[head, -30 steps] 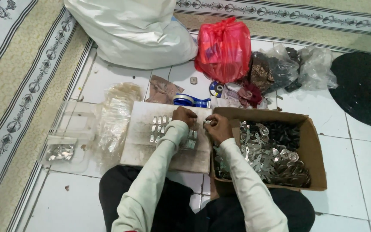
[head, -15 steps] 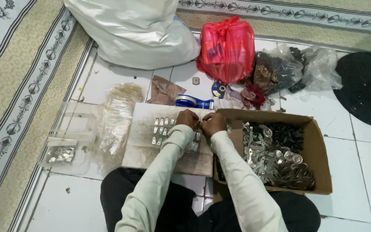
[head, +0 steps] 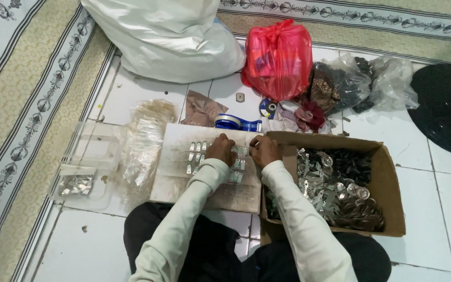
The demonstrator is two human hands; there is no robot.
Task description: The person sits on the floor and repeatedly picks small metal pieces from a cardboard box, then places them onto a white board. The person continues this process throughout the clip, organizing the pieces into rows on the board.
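Hands: left hand (head: 221,149) and right hand (head: 264,150) are curled fingers-down on pale board (head: 176,180) among small metal clips (head: 197,155); exact pinch cannot be told. Cardboard box (head: 390,183) is set just beside.

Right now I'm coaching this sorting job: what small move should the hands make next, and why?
Probably set the next metal clip into the rows on the white board: both the left hand and right hand meet at the rows' end, and the cardboard box beside them holds more.

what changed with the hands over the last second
The right hand moved left off the cardboard box edge to meet the left hand over the white board. The metal clips in rows, box and red bag stayed put.
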